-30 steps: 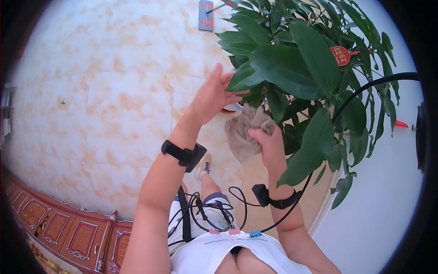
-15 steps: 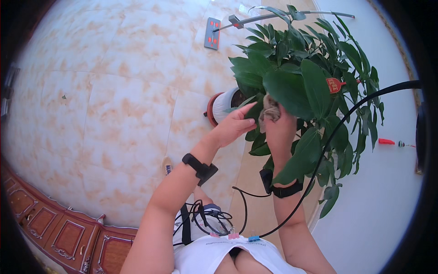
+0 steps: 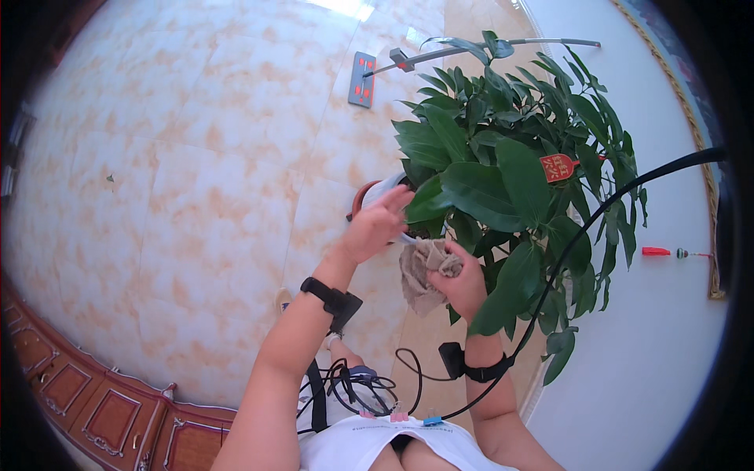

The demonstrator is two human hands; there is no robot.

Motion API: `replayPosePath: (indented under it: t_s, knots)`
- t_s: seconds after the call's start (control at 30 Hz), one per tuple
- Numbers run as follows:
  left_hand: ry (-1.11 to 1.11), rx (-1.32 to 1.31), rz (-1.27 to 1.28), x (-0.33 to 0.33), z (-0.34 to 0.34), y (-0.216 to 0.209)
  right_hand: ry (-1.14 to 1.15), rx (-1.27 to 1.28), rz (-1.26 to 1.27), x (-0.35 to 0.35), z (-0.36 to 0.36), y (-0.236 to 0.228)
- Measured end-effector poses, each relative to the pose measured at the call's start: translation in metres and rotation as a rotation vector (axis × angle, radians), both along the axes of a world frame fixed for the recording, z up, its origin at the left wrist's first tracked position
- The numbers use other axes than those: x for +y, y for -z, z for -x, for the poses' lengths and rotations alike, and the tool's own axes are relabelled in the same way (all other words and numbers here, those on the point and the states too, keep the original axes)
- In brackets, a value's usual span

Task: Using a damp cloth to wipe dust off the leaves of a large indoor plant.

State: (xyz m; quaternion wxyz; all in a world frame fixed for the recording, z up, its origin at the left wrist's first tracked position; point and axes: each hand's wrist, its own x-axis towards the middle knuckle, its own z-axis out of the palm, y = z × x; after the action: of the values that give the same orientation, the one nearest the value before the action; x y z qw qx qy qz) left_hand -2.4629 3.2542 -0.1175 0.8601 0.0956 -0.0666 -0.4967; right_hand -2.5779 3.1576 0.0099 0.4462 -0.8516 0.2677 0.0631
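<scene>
A large green potted plant (image 3: 514, 157) with broad glossy leaves stands in a white pot (image 3: 378, 194) on a red-brown saucer by the white wall. My left hand (image 3: 375, 226) reaches to its lower leaves, fingers spread and touching a leaf near the pot's rim. My right hand (image 3: 463, 284) is closed on a crumpled grey-brown cloth (image 3: 420, 275), held just under the foliage beside the left hand. A black band sits on each wrist.
Beige marbled floor tiles (image 3: 196, 180) spread to the left. A flat mop with a grey head (image 3: 362, 78) and long handle lies beyond the plant. A small red tag (image 3: 558, 167) hangs among the leaves. Dark carved wooden furniture (image 3: 86, 400) runs along the lower left.
Both hands have dropped from the upper foliage toward the lower leaves near the pot. The view has shifted, showing the pot and more floor.
</scene>
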Motion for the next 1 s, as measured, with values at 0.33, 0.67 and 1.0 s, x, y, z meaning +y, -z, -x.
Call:
replayPosePath:
  t_s: [0.33,0.67,1.0]
  knots:
    - [0.022,-0.048,-0.314,-0.039,-0.073,-0.003,-0.013,-0.107,0.111,0.016,-0.040,0.059]
    - [0.032,-0.028,-0.078,-0.041,-0.052,0.011,0.264,-0.555,0.541,-0.006,-0.088,0.073]
    - [0.093,0.045,-0.228,-0.030,-0.059,0.002,-0.305,-0.587,0.445,-0.010,-0.103,0.058]
